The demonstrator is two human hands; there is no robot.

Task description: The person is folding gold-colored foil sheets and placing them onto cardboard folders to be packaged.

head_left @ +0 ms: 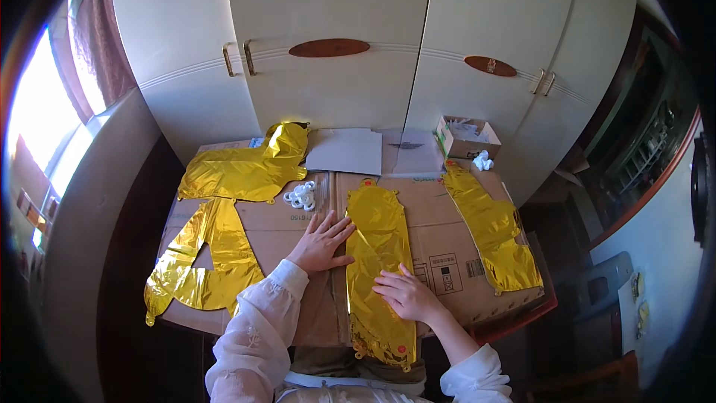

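Observation:
A long, flat gold foil balloon [377,213] lies lengthwise on the cardboard in front of me, its near end hanging at the table's front edge. My left hand [321,242] rests palm down beside it, fingers spread, with the fingertips at the balloon's left edge. On the balloon's lower right part lies my right hand [406,295], fingers stretched out and holding nothing. To the left is a flat gold balloon shaped like a letter A [231,254]. Behind that one lies another gold foil balloon [239,173], partly folded up at its far end. A further curved gold balloon [488,231] is at the right.
Flattened cardboard [440,216] covers the table. White ring-like pieces [300,195] sit near the left balloons. At the back are a grey-white sheet [344,151], an open small box [468,138] with clear plastic inside, and a white crumpled bundle [483,160]. Cabinets [328,0] stand behind.

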